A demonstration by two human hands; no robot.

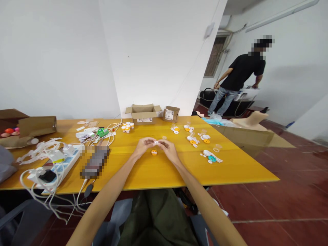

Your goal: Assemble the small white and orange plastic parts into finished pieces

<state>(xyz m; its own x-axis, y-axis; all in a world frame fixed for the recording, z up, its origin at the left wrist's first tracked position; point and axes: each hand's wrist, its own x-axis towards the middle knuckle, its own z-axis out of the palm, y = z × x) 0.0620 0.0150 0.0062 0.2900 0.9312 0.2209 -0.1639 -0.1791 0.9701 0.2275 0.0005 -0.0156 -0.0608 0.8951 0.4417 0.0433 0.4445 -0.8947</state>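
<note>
My left hand (142, 146) and my right hand (167, 150) meet above the middle of the yellow table (159, 172). Together their fingertips pinch a small white plastic part (155, 142). Just below it on the table lies a small orange cap (154, 152), close to both hands but untouched. To the right lie scattered groups of small white and orange parts (194, 139) and a teal ring (211, 158) with white pieces.
Two open cardboard boxes (144, 114) stand at the far edge, with small orange-capped pots (127, 127) beside them. A power strip (59, 164), cables and white strips clutter the left side. A person in a black shirt (241, 77) stands far off at the right.
</note>
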